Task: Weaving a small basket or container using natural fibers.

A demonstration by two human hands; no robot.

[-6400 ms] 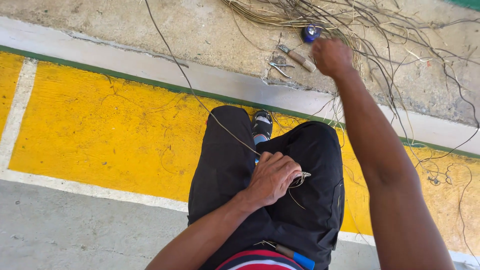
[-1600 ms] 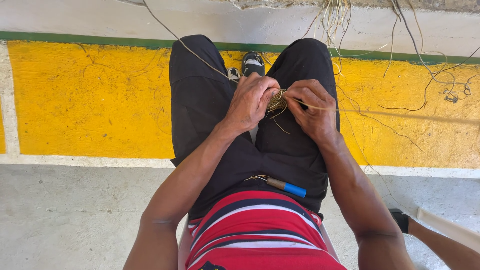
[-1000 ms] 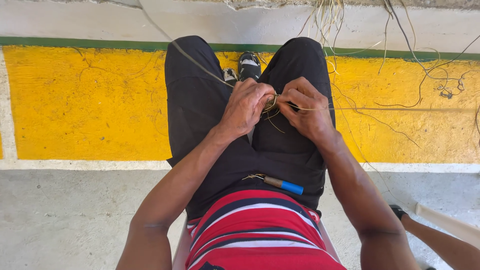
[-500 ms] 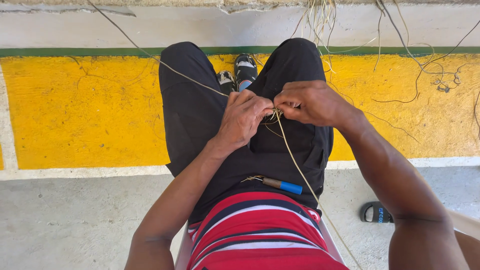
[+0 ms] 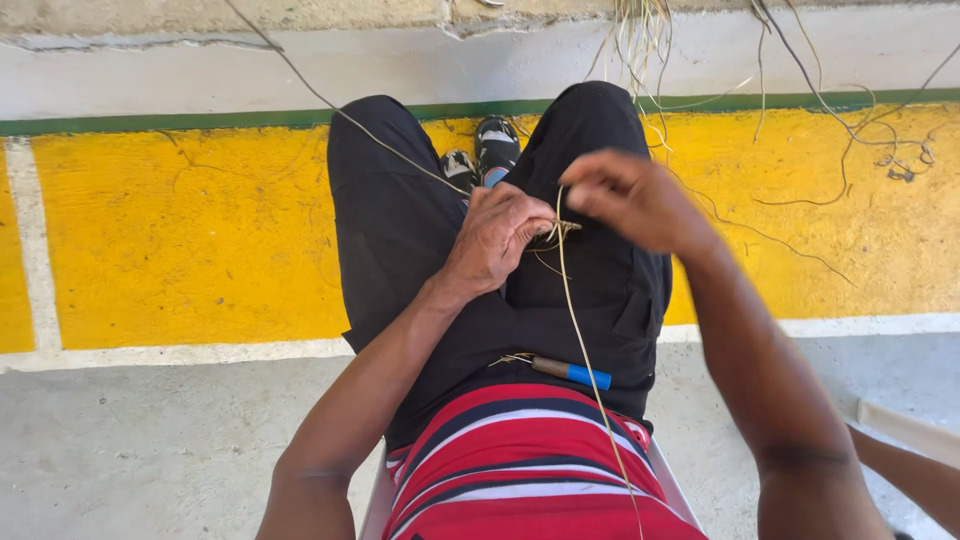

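While seated, near things first:
Lap: a blue-tipped tool (image 5: 572, 372) lies across the shorts, within reach.
Left hand (image 5: 497, 238): pinched shut on the fibre knot (image 5: 556, 230), steadying it.
Right hand (image 5: 634, 198): fingers closed on the straw strand (image 5: 580, 330), drawing it taut.
Beyond: loose fibres (image 5: 640, 30) on the ledge.

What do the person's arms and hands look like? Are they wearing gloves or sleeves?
No gloves and no sleeves. The left hand and the right hand are bare, and both forearms are bare up to the elbow. I see no watch, ring or bracelet on them. Nearby clothes are a red striped shirt and black trousers.
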